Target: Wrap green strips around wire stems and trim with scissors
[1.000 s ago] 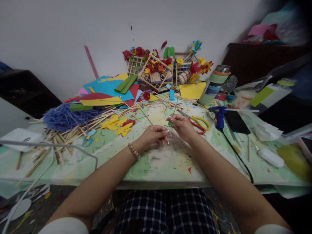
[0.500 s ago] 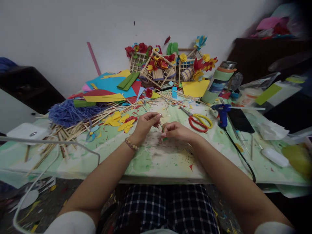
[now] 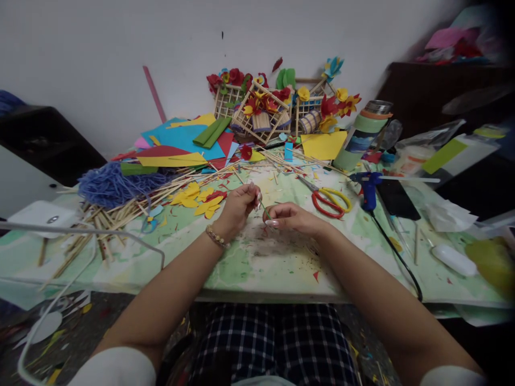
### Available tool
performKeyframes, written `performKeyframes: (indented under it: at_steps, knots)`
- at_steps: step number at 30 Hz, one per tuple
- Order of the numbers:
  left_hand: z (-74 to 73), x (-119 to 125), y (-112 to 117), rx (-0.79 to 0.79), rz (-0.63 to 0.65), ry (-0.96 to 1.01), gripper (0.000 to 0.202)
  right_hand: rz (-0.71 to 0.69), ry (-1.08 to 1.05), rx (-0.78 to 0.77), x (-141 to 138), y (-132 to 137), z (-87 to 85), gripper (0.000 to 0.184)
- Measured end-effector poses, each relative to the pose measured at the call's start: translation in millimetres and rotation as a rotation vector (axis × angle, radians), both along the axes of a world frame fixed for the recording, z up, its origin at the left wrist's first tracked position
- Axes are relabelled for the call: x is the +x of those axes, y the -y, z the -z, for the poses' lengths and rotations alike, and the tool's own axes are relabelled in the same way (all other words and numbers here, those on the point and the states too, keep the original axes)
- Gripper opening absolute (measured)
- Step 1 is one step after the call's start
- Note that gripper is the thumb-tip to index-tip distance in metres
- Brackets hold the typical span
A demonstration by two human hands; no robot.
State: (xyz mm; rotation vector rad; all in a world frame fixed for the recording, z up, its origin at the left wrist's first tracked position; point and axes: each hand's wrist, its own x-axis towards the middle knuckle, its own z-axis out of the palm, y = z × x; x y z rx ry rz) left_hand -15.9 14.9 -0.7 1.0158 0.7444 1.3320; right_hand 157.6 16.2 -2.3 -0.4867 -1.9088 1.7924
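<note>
My left hand (image 3: 238, 205) and my right hand (image 3: 292, 218) meet over the middle of the table (image 3: 257, 268), both pinched on one thin wooden stick (image 3: 263, 209) with a bit of green on it. The left fingers grip its upper end; the right fingers close on its lower end just above the paint-stained surface. A beaded bracelet (image 3: 216, 238) circles my left wrist. What else the right fingers may hold is hidden.
Red-and-yellow scissors (image 3: 330, 201) and a blue glue gun (image 3: 367, 187) with a black cord lie right of my hands. Loose sticks (image 3: 120, 214), blue yarn (image 3: 110, 184) and yellow cut-outs (image 3: 201, 201) lie left. Coloured paper, flower-decorated stick frames (image 3: 261, 110) and a tumbler (image 3: 362, 134) stand behind.
My left hand rose from the table and took hold of the stick's upper end. My right hand came down and left, closer to the table. The view shifted slightly.
</note>
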Motion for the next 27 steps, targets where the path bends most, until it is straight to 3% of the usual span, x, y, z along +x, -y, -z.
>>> performKeyframes:
  at_steps: [13, 20, 27]
  knots:
    - [-2.5, 0, 0, 0.016, 0.028, 0.081, 0.019, -0.068, -0.089, -0.012, 7, -4, 0.1, 0.028]
    - [0.0, -1, -4, 0.041, -0.016, 0.102, 0.019, -0.154, -0.029, -0.069, 10, -2, -5.5, 0.028]
    - [4.9, 3, -5, 0.013, -0.008, 0.092, 0.025, -0.147, 0.049, -0.117, 7, 1, -6.4, 0.027]
